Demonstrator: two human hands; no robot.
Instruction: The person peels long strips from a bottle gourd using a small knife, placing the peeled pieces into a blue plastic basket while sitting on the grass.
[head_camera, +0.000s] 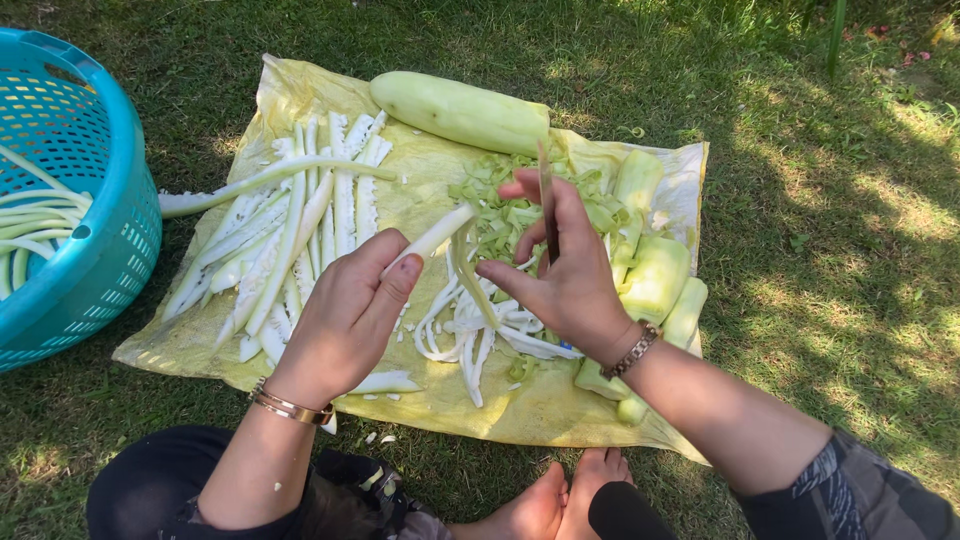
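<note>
Left hand (345, 320) pinches a long pale gourd strip (432, 238), white-fleshed and tapering, held over the yellow cloth (420, 190). Right hand (560, 275) grips a thin knife (547, 200) upright, blade against a curling green-edged sliver. Cut strips (290, 230) lie left, peelings (510, 215) behind, a whole peeled gourd (460, 112) beyond, and a teal basket (75, 190) beside.

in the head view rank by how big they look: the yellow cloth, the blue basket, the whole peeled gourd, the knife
1. yellow cloth, largest by far.
2. blue basket, though the frame edge cuts it off, so its full size is unsure.
3. whole peeled gourd.
4. knife, a thin blade in the right hand, partly hidden.
</note>
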